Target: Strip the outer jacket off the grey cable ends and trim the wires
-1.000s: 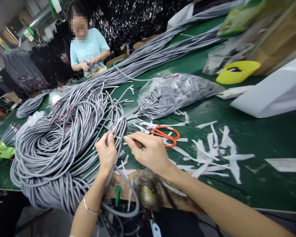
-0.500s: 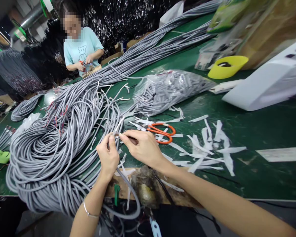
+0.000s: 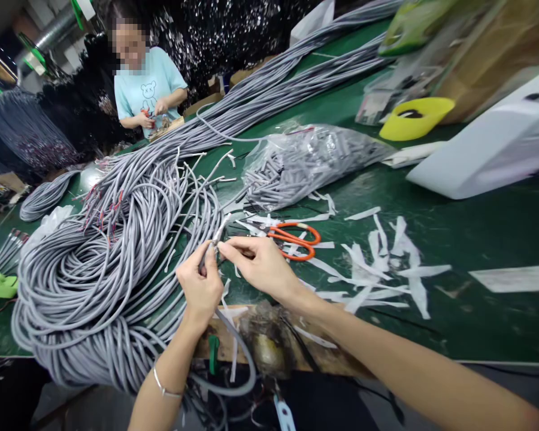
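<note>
My left hand (image 3: 201, 276) is closed around a grey cable (image 3: 238, 341) close to its stripped end, and the cable loops down below the wrist. A whitish stripped end (image 3: 223, 227) sticks up beyond the fingertips. My right hand (image 3: 258, 263) pinches at the same spot, thumb and forefinger pressed together by the cable's end; what lies between them is too small to make out. Just beyond the right hand lie scissors with orange handles (image 3: 296, 240). To the left of my hands spreads a large coil of grey cables (image 3: 94, 281).
A clear bag of short grey tube pieces (image 3: 314, 164) lies behind my hands. White strips (image 3: 377, 269) litter the green table (image 3: 489, 323) at right. A yellow ring-shaped holder (image 3: 415, 120) and a white casing (image 3: 485, 149) stand farther right. Across the table a co-worker (image 3: 150, 90) holds a red-handled tool.
My left hand has turned slightly and shifted a little to the right along with the cable. The stripped end points a bit more to the right. My right hand stays nearly in place.
</note>
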Tool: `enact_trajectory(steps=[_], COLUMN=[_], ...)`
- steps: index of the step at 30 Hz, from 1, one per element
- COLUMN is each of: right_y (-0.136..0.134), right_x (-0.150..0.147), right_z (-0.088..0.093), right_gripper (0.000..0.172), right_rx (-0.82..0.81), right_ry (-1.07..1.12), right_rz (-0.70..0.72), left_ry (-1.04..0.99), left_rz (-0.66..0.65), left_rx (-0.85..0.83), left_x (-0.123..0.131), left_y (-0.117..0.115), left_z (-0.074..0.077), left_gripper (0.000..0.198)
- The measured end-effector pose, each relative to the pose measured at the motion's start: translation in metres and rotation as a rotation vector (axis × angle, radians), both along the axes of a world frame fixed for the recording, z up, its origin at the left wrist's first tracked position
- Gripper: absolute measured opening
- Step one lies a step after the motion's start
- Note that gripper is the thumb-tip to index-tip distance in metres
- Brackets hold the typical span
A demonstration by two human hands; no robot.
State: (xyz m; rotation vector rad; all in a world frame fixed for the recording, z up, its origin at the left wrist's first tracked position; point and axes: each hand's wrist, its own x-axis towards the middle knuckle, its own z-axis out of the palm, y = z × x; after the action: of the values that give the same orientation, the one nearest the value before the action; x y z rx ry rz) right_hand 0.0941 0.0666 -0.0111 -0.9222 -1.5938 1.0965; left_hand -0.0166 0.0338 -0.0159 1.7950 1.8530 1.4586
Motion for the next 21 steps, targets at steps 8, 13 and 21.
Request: enact_trajectory(steps=[8,13,21], right_y=[-0.025,-0.004,0.0], right_x=[0.002,0.002,0.001], right_z=[0.008,0.0,-0.002], right_gripper=[0.025,0.03,0.033], right_rx=[0.484,0.329,0.232], right_ry=[-0.152,-0.279,-0.296], right_rz=[-0.073,-0.184,-0.164], left_ry=[-0.122,-0.134,-0.083], left_rz=[0.016,0.01,-0.02], left_rx=[-0.187,-0.11,-0.066], left_x=[-0.008,-0.006,-0.004], left_y=[0.014,0.009,0.005], left_z=[-0.004,0.001,-0.001], left_gripper=[0.029,0.034,0.032])
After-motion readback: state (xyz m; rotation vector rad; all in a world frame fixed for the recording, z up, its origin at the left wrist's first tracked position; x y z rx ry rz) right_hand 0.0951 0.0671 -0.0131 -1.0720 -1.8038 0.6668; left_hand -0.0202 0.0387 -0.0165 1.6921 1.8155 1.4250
